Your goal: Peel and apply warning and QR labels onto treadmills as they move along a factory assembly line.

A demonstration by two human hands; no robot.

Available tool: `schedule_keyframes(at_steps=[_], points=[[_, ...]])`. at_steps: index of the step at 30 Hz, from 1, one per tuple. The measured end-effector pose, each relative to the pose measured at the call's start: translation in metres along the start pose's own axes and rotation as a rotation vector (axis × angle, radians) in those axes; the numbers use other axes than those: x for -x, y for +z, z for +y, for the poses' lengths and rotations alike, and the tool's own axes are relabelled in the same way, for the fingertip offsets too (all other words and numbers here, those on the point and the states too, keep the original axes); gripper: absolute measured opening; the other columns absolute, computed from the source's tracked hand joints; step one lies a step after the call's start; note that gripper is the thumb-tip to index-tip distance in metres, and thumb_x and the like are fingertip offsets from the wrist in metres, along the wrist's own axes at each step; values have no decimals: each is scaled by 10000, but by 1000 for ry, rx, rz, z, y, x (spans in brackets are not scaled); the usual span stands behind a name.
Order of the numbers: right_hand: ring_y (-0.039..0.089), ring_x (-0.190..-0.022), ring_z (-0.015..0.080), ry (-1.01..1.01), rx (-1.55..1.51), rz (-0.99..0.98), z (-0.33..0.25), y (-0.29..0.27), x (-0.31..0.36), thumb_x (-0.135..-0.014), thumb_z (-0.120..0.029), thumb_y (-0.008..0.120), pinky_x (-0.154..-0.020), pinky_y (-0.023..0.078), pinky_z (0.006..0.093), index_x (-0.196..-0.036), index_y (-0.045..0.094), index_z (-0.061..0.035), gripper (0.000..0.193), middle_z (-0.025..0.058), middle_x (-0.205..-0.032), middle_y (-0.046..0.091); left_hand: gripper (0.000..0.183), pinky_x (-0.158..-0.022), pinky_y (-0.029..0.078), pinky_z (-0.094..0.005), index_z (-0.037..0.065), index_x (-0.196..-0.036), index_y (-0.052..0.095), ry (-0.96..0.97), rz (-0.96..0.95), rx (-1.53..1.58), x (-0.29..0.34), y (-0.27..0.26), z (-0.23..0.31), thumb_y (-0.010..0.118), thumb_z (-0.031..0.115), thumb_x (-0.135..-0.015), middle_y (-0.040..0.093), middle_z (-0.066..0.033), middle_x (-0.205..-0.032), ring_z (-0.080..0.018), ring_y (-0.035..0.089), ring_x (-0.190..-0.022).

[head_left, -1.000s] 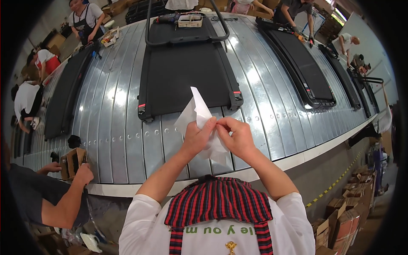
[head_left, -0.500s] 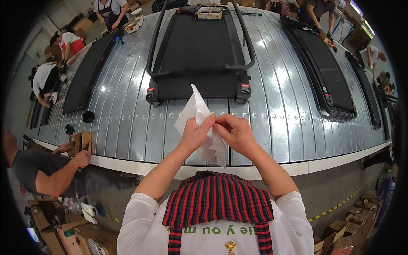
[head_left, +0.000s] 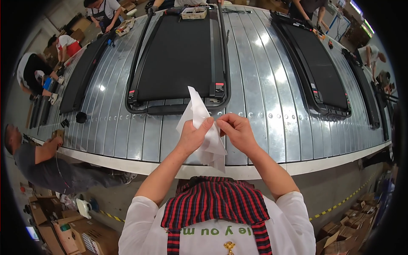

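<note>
Above the near edge of the metal-topped line, my left hand point(head_left: 195, 135) is closed round several folded white sheets point(head_left: 213, 146), the thumb pressed on top. One pointed corner of the sheets stands up beyond the hand, and the lower part hangs toward my apron. Just right of the sheets, my right hand point(head_left: 239, 132) is closed in a pinch with thumb and forefinger together. What sits in that pinch is too small to make out. Past the hands lies a black treadmill point(head_left: 178, 55), its tubular frame point(head_left: 170, 109) lying round its near end.
An open parts box point(head_left: 194, 13) rests at the treadmill's far end. More black treadmills point(head_left: 319, 70) lie right and left. Co-workers stand along the line; one person point(head_left: 40, 165) is close on my left. Cardboard boxes point(head_left: 80, 233) fill the floor at lower left and lower right.
The treadmill has shifted left, and its tubular frame has come down round the near end. My right pinch has moved slightly away from the sheets. The person at left has drawn further left.
</note>
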State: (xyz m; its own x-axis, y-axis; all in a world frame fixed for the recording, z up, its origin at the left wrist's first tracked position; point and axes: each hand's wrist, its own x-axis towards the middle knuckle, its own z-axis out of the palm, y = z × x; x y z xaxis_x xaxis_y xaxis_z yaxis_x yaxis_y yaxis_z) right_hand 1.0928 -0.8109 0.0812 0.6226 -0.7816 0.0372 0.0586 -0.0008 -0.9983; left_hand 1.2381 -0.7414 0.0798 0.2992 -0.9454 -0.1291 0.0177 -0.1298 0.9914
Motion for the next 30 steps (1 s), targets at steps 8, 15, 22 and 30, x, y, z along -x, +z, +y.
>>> schedule_keyframes(at_steps=[8,15,22,30], points=[[563,-610,120,-242,59,384,-8,-30,-8,-842,-135,561,-550,457,247,-838,569,-15,120,40,-701,586,330,-637,449,-273,-38,-904,616,120,119,-66,-13,-22,-7,575,280,-825,638,-67,-775,-120,571,-694],[591,-666,219,-685,801,61,-35,32,1,-753,-54,618,-581,487,292,-893,581,-30,146,102,-781,596,337,-584,437,-281,-29,-828,619,66,-49,97,-30,-16,-13,582,306,-820,609,-49,-693,-103,531,-629],[563,-635,215,-636,779,-31,-56,25,-10,-728,-10,623,-546,459,286,-838,593,-36,117,83,-742,568,263,-573,443,-289,-13,-820,599,300,-63,-264,-25,-32,-3,600,249,-795,588,-69,-646,-113,519,-604],[557,-705,252,-613,961,-183,-51,37,-32,-722,-49,605,-586,462,331,-842,594,-57,122,70,-766,560,170,-602,448,-290,8,-839,584,388,-221,-392,-33,-50,-9,587,118,-709,612,-137,-721,-134,561,-655]])
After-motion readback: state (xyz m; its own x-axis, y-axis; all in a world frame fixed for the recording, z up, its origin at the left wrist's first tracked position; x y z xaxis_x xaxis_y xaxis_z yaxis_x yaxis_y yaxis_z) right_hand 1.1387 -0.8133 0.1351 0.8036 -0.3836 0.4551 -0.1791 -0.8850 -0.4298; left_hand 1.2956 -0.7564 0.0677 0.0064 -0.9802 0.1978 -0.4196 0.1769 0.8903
